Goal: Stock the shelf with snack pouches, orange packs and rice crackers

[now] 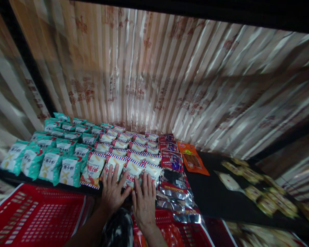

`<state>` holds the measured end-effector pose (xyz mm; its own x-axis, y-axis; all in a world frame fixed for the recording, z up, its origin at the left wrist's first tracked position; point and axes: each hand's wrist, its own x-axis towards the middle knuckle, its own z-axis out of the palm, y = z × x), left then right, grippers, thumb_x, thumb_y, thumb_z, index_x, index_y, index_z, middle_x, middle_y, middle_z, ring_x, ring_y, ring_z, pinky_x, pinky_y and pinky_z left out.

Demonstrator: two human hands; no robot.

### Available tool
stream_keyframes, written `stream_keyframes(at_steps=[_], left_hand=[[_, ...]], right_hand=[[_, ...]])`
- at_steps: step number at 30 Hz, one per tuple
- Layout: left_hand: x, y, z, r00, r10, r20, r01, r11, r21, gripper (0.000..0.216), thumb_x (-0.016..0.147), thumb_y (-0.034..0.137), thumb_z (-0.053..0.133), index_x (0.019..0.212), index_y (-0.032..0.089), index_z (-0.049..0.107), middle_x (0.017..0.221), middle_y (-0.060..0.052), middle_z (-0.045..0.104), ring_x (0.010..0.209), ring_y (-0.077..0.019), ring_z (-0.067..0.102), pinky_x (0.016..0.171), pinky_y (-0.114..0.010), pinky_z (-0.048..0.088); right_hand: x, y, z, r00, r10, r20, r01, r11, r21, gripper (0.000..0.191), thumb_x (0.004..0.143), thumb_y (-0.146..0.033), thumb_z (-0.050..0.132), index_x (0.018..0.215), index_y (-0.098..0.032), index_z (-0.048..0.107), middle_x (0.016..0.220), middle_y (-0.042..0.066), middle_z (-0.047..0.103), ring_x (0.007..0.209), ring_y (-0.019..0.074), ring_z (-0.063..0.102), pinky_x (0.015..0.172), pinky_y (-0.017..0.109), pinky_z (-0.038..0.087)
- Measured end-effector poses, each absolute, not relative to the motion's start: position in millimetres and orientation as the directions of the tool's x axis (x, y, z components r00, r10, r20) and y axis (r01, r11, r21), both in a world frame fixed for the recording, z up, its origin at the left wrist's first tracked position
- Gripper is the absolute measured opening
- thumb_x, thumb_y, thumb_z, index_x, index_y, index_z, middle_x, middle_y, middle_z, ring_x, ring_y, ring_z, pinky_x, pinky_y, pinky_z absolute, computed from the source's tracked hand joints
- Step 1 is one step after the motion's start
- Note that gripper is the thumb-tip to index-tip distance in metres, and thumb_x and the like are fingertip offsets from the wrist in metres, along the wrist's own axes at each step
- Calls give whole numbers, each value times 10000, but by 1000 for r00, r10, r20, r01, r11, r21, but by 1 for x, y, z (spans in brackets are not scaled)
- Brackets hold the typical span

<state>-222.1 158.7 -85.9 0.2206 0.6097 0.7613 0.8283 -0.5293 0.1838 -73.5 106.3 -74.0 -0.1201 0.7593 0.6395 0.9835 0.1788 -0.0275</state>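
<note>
My left hand lies with its fingers spread against the front row of white snack bags with red and blue striped edges. Beside it, my right hand rests its outstretched fingers on the same row, a little to the right. Both palms face the bags, and neither hand grips one. Several rows of these bags stand behind the hands. Teal and white snack bags are lined up to the left. On the right lies a column of dark red packets, with silvery ones nearest the front edge.
A red basket stands below the shelf at the left, and another red basket is under my right hand. An orange packet lies on the black shelf. Small yellowish packets are farther right. Corrugated wrapping backs the shelf.
</note>
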Motion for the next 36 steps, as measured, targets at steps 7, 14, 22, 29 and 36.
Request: stream_keyframes(at_steps=[7,14,22,29,36], left_hand=[[-222,158,-82,244,606,757,838,-524,149,688,807,388,591,1416,318,279,1547,-53,45,1388,-369,107,1112,-579,72],[-224,157,-86,248,598,762,846,-517,131,749,799,372,597,1438,300,213,1545,-94,13,1383,-396,89,1088,-612,105],[-225,156,-89,251,574,779,853,-511,101,697,813,361,565,1431,247,262,1540,-112,56,1383,-385,113,1102,-587,91],[-234,142,-83,186,630,754,879,-450,158,595,876,239,471,1431,248,255,1541,-114,35,1388,-363,112,1088,-589,157],[-267,144,-100,-121,693,711,927,-178,331,599,913,231,421,1451,158,168,1533,-165,10,1394,-356,48,1069,-600,211]], right_hand=[[-73,107,-76,-104,774,625,986,164,-39,614,869,-196,463,1438,-272,245,1535,108,148,1385,304,203,1042,529,308],[-75,101,-71,-114,782,613,980,191,-61,582,885,-208,432,1438,-229,254,1527,120,181,1390,307,183,1060,542,279],[-76,97,-69,-112,746,656,961,250,-120,577,910,-227,382,1455,-201,195,1521,114,200,1393,292,180,1059,537,296],[-75,90,-69,-193,730,655,948,312,-68,616,894,-184,391,1461,-253,159,1543,85,119,1398,305,152,1059,531,281],[-86,91,-75,-282,717,638,932,364,4,680,868,-141,429,1457,-312,136,1546,44,114,1395,325,154,1053,550,272]])
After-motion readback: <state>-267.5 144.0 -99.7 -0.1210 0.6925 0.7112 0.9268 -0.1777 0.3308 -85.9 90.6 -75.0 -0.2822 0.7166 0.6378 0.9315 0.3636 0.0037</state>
